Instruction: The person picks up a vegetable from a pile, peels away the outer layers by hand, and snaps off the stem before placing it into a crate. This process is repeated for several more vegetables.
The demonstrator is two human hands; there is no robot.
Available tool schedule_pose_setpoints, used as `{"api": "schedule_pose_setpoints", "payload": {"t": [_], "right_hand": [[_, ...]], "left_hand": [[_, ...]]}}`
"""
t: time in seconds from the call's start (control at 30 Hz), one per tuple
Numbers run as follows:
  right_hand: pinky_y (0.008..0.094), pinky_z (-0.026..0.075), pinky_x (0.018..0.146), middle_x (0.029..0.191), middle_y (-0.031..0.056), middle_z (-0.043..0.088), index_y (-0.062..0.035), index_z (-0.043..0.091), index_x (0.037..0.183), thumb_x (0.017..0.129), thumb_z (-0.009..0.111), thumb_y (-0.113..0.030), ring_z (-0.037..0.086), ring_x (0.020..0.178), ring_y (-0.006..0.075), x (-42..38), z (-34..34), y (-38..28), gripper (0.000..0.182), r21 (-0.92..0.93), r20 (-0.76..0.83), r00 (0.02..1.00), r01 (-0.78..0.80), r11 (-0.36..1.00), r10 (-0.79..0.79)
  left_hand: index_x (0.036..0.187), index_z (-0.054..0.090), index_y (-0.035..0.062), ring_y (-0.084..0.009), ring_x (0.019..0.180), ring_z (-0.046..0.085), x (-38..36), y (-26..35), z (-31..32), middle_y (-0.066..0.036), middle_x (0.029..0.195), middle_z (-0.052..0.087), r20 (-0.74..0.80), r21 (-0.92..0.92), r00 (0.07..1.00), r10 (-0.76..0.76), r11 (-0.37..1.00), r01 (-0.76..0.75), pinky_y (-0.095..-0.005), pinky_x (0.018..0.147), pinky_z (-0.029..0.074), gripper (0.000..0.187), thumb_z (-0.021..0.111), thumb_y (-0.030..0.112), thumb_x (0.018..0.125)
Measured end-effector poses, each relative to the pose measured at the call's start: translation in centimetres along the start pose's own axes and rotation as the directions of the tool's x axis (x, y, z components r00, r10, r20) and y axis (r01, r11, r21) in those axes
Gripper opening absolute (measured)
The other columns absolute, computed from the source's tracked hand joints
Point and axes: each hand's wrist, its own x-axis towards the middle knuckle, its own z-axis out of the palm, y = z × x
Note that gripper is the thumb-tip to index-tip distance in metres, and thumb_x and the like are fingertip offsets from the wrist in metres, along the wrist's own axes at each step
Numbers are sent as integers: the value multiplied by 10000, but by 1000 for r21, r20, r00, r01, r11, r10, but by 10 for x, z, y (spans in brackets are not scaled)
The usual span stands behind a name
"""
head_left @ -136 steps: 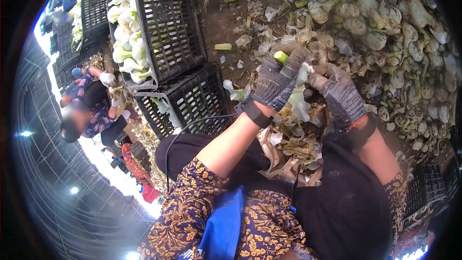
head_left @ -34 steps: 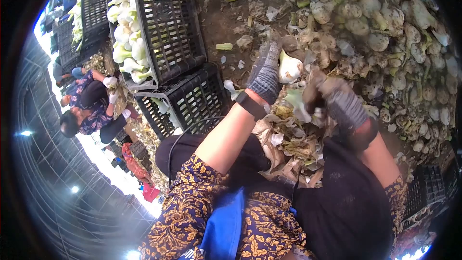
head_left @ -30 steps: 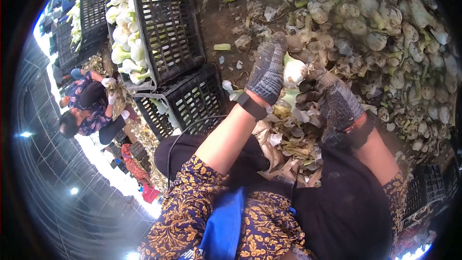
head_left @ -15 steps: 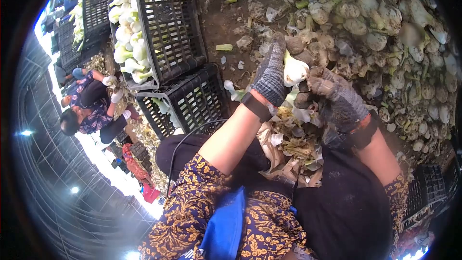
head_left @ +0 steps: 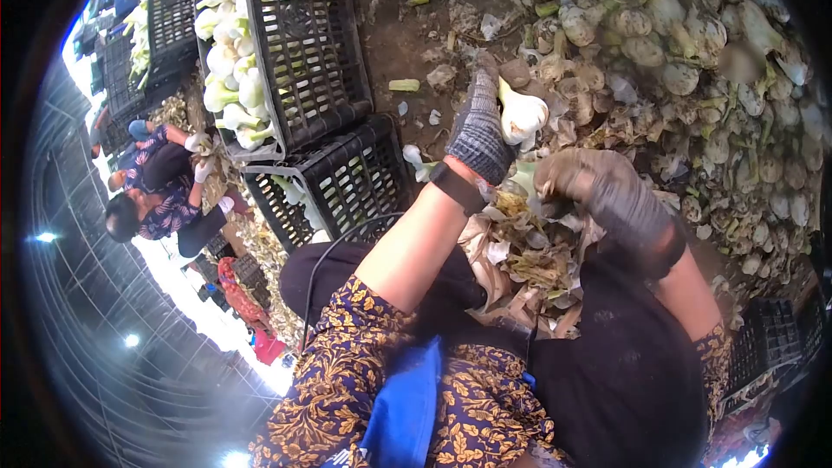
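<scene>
My left hand (head_left: 484, 126), in a grey knit glove, is closed around a garlic bulb (head_left: 523, 115). The bulb is white and peeled clean, its pale green stem stub pointing up between thumb and fingers. Below and to the right of it is my right hand (head_left: 607, 191), in a dirt-stained glove, apart from the bulb. Its fingers are curled together and blurred by motion; what they hold, if anything, I cannot make out. Under both hands lies a heap of torn garlic skins (head_left: 529, 251).
A large pile of unpeeled garlic (head_left: 667, 52) spreads along the right. To the left, a black crate (head_left: 308, 35) of white bulbs rests on another black crate (head_left: 360, 178). A person (head_left: 160, 182) sits at work further left. Cut stem pieces (head_left: 404, 85) lie on the soil.
My right hand has come away from the bulb, moving down and toward me. My left hand, still holding the garlic, has shifted slightly left, and the bulb now shows more fully.
</scene>
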Motion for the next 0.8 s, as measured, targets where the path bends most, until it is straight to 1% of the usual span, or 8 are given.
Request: {"api": "schedule_pose_setpoints", "payload": {"t": [0.07, 0.17, 0.33, 0.53, 0.57, 0.63, 0.77, 0.8], "right_hand": [[276, 488, 509, 785, 69, 611, -26, 592, 955, 854, 550, -267, 602, 624, 162, -2, 0, -7, 264, 652, 133, 964, -259, 713, 229], [281, 502, 532, 789, 80, 611, -17, 584, 953, 850, 555, -279, 605, 648, 176, 4, 8, -20, 282, 772, 20, 908, -280, 571, 418], [291, 507, 606, 871, 59, 587, -34, 530, 1030, 880, 481, -363, 596, 713, 168, 13, 13, -5, 365, 722, 57, 931, -288, 629, 361], [322, 504, 717, 993, 98, 602, -9, 469, 1194, 843, 543, -171, 608, 794, 193, 9, 7, 17, 393, 797, 31, 991, -104, 594, 133], [316, 497, 735, 998, 97, 600, -3, 465, 1189, 838, 542, -154, 603, 818, 192, 10, 6, 17, 389, 659, -19, 994, -70, 749, 109], [310, 490, 753, 1004, 96, 597, 3, 460, 1184, 834, 540, -136, 597, 843, 191, 9, 7, 11, 385, 492, -61, 995, -36, 870, 76], [280, 478, 746, 949, 74, 583, -19, 501, 1078, 833, 557, -162, 576, 837, 153, 0, 6, -19, 289, 530, 66, 973, -220, 819, 219], [271, 463, 769, 957, 65, 581, -29, 514, 1033, 807, 592, -137, 564, 877, 147, -1, 5, -19, 262, 586, 114, 951, -299, 753, 289]], "left_hand": [[953, 541, 65, -269, 712, 601, -2, 4, -1, -106, 823, 595, 60, -20, 998, -32, 999, 34, -379, 547, 533, 451, 513, 496, 826], [951, 526, 52, -257, 675, 600, -6, 0, 7, -116, 769, 589, 91, -29, 995, -42, 999, 45, -355, 520, 525, 495, 504, 527, 815], [817, 520, 21, -160, 361, 434, -9, 0, 23, -78, 512, 479, 12, 79, 975, -222, 972, 221, -246, 325, 346, 669, 464, 683, 740], [703, 515, 23, -126, 342, 333, 1, -11, 19, -32, 475, 412, -97, 60, 933, -346, 934, 352, -227, 315, 238, 750, 484, 770, 639], [703, 515, 23, -126, 342, 333, 1, -13, 17, -32, 475, 412, -97, 60, 934, -345, 934, 351, -227, 315, 238, 750, 484, 770, 639], [1077, 482, 48, -259, 552, 538, 0, -17, 12, -221, 716, 565, 126, -43, 973, -196, 978, 203, -305, 448, 427, 714, 309, 685, 805], [1097, 498, 123, -284, 576, 540, 10, -14, -5, -240, 712, 558, 286, 43, 955, -75, 997, 65, -339, 498, 436, 626, 303, 653, 827], [1111, 496, 148, -298, 581, 539, 11, -11, -7, -251, 703, 552, 434, -97, 886, -166, 969, 229, -352, 517, 441, 584, 308, 630, 839]]}}
